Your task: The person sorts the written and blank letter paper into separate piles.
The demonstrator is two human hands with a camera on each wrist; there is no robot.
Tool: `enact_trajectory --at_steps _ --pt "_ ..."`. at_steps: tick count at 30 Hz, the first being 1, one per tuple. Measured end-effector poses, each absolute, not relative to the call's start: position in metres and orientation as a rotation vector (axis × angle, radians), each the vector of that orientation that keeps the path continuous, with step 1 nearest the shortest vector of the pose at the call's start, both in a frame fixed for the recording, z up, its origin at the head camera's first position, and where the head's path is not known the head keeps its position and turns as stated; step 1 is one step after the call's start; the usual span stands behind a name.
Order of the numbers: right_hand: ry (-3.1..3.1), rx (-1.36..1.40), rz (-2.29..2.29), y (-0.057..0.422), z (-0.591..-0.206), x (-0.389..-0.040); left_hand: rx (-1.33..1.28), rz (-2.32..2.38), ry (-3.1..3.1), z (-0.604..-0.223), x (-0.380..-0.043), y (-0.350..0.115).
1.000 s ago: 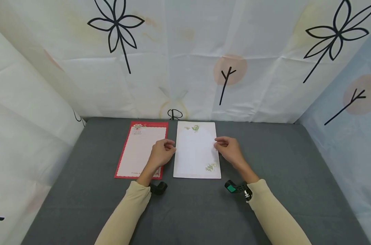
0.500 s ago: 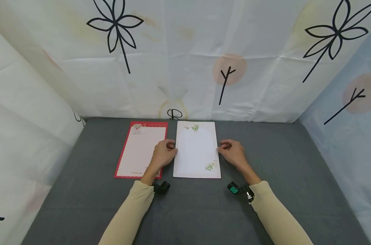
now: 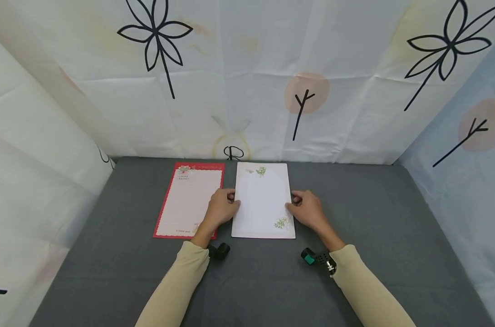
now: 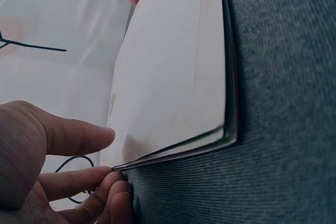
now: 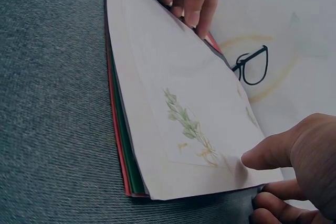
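Note:
A stack of paper sheets lies on the grey cloth, its white top sheet printed with green leaf sprigs. Red and green layers show below the top sheet in the right wrist view. At the stack's left edge is my left hand, thumb just over the top sheet and fingertips by the edge, as the left wrist view shows. My right hand is at the opposite edge, its thumb over the sheet and its other fingers lower, beside the edge. Neither thumb clearly presses the paper.
To the left lies a red-bordered white sheet, partly covered by my left hand and wrist. Grey cloth covers the table. Pale patterned fabric hangs behind and at both sides. A black device is strapped at each wrist.
My left hand has moved slightly right and nearer me, its thumb now over the stack's edge. The right hand drew back a little, then came in again, slightly lower. The sheets look unmoved.

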State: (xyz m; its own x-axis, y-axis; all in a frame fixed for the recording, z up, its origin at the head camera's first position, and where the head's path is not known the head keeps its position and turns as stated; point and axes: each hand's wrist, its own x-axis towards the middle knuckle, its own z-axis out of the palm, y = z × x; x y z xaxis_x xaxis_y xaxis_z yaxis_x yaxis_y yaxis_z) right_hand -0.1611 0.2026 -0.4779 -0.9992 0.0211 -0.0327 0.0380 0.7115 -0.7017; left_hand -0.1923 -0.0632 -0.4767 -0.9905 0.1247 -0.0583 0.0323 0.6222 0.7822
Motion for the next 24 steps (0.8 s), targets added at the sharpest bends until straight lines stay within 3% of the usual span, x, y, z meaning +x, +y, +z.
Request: enact_trajectory --at_steps 24 --pt "2.92 -0.028 -1.111 0.19 -0.466 -0.153 0.168 1.353 2.791 -0.471 -0.186 -0.06"
